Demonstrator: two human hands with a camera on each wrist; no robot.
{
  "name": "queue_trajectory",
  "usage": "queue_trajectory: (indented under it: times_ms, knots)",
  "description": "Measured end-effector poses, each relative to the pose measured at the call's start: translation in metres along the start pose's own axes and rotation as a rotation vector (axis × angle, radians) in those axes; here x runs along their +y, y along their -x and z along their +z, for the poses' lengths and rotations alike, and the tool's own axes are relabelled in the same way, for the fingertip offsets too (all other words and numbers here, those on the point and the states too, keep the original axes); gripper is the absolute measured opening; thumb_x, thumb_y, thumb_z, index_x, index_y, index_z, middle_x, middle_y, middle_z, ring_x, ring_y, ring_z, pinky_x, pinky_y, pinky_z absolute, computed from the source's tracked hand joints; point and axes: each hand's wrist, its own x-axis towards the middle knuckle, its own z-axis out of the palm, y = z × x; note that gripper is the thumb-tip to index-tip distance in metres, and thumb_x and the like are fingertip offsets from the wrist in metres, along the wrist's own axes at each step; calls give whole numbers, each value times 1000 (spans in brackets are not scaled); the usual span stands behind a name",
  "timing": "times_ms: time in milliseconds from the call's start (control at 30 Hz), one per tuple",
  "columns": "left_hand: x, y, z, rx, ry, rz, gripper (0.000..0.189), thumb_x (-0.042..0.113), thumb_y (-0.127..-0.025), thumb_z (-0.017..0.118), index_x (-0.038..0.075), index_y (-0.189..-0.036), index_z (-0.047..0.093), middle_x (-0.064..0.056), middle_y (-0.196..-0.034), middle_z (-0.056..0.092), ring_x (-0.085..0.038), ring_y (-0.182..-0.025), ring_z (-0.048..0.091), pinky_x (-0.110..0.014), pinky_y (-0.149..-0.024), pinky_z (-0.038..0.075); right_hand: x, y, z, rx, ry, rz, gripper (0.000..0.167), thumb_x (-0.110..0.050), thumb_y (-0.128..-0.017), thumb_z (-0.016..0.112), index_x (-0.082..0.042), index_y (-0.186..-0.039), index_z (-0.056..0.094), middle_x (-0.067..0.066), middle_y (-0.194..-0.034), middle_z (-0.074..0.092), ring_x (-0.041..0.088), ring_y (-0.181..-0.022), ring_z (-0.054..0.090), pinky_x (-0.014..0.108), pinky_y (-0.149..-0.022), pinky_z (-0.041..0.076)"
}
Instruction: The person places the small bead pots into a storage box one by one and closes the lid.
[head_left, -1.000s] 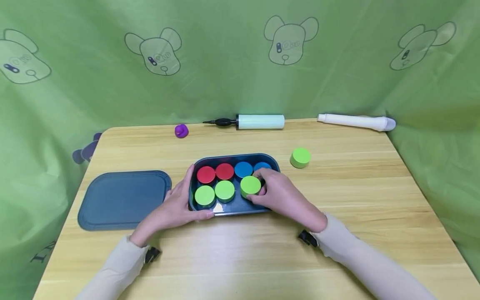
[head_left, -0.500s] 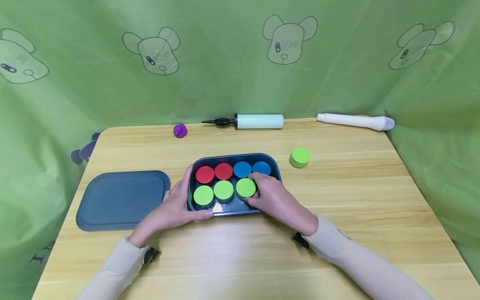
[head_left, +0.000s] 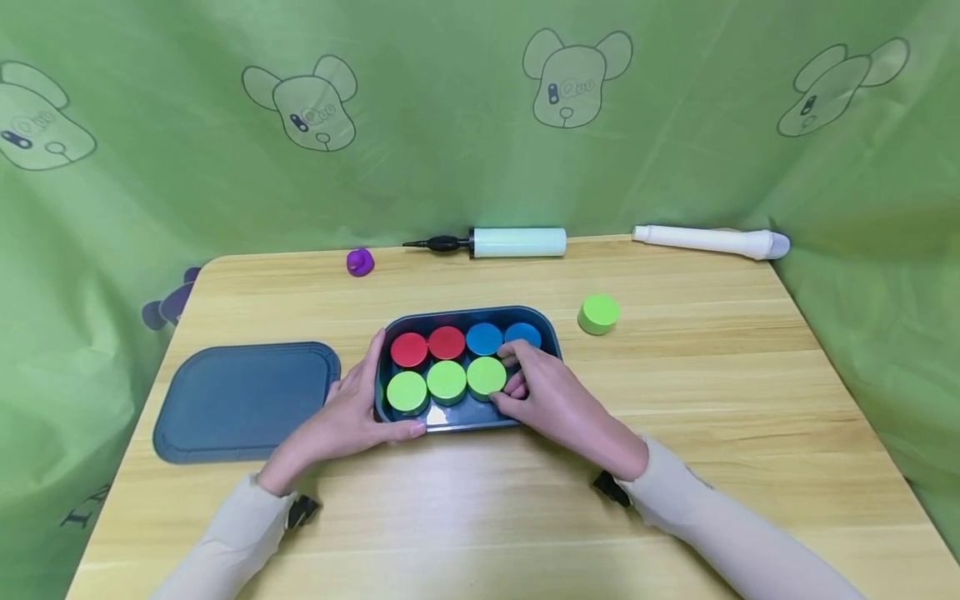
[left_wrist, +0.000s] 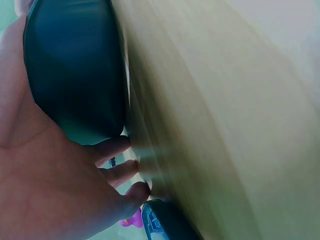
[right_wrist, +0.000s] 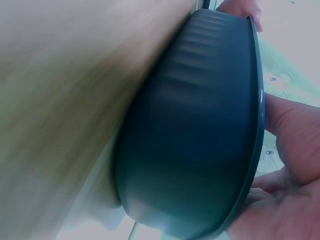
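A dark blue box (head_left: 468,417) stands mid-table. My left hand (head_left: 348,421) grips its left end, thumb along the front rim and index finger at the side. Inside, red discs (head_left: 409,351) and blue discs (head_left: 484,339) make the back row. Three green discs (head_left: 486,379) form the front row. My right hand (head_left: 555,387) is over the box's right end, half-curled fingers beside the rightmost green disc; whether the thumb still touches it is hard to tell. In the right wrist view the box wall (right_wrist: 195,120) hides the discs.
A dark blue lid (head_left: 243,404) lies left of the box. One more green disc (head_left: 598,314) is behind it to the right. Along the back edge lie a purple duck (head_left: 360,262), a hand pump (head_left: 517,242) and a white stick-like object (head_left: 705,240).
The rightmost green disc has moved left, down into the front row beside the other two. My right hand followed it left, then drew back slightly right. My left hand stays on the box.
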Motion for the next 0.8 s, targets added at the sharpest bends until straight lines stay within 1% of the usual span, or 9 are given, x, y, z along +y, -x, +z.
queue_trajectory:
  times_ms: [100, 200, 300, 367, 433, 533, 700, 800]
  knots:
    - [-1, 1, 1, 1, 1, -2, 141, 61, -85, 90, 19, -176, -10, -18, -179, 20, -43, -162, 19, -79, -119, 12, 4, 4, -4, 67, 16, -59, 49, -9, -93, 89, 0, -135, 64, 11, -118, 72, 11, -87, 69, 28, -78, 61]
    - [-1, 2, 1, -2, 0, -8, 142, 62, -84, 90, 19, -176, -10, -18, -179, 19, -44, -163, 18, -79, -119, 12, 12, 7, -10, 147, 17, -130, 39, -10, -95, 86, -2, -130, 68, 6, -108, 72, 10, -84, 66, 28, -73, 59]
    - [0, 2, 1, -2, 3, -10, 142, 62, -84, 90, 19, -176, -10, -18, -179, 18, -43, -163, 17, -79, -120, 11, 22, 8, -18, 214, -24, -175, 31, -8, -97, 82, -3, -125, 70, 2, -100, 70, 10, -82, 65, 29, -71, 58]
    - [0, 1, 2, 0, 2, -6, 142, 62, -84, 90, 19, -176, -10, -18, -179, 18, -43, -163, 17, -80, -119, 10, 30, 8, -24, 246, -55, -179, 28, -6, -98, 81, -3, -124, 70, 3, -101, 69, 12, -84, 65, 29, -71, 58]
    - [-1, 1, 2, -1, 1, -3, 142, 62, -85, 90, 19, -176, -10, -17, -179, 18, -43, -163, 18, -80, -119, 10, 38, 8, -31, 267, -79, -157, 28, -6, -99, 80, -4, -125, 70, 6, -106, 70, 14, -87, 65, 27, -72, 59]
    - [-2, 0, 2, -1, 1, 1, 141, 62, -85, 89, 20, -176, -11, -17, -179, 18, -43, -163, 18, -81, -119, 10, 48, 9, -41, 292, -102, -102, 29, -7, -100, 79, -4, -127, 69, 9, -108, 69, 17, -89, 65, 23, -73, 57]
    - [-2, 0, 1, -2, 8, -1, 141, 62, -85, 89, 21, -176, -11, -17, -179, 18, -43, -163, 18, -81, -119, 9, 63, 9, -56, 330, -118, -11, 30, -11, -101, 80, -4, -128, 69, 12, -103, 66, 21, -85, 62, 19, -72, 51]
    - [-2, 0, 1, -2, 8, -4, 141, 62, -85, 89, 21, -176, -11, -17, -179, 18, -43, -163, 18, -81, -119, 8, 74, 8, -64, 345, -131, 35, 35, -14, -101, 80, -1, -132, 68, 17, -110, 64, 22, -87, 61, 17, -72, 50]
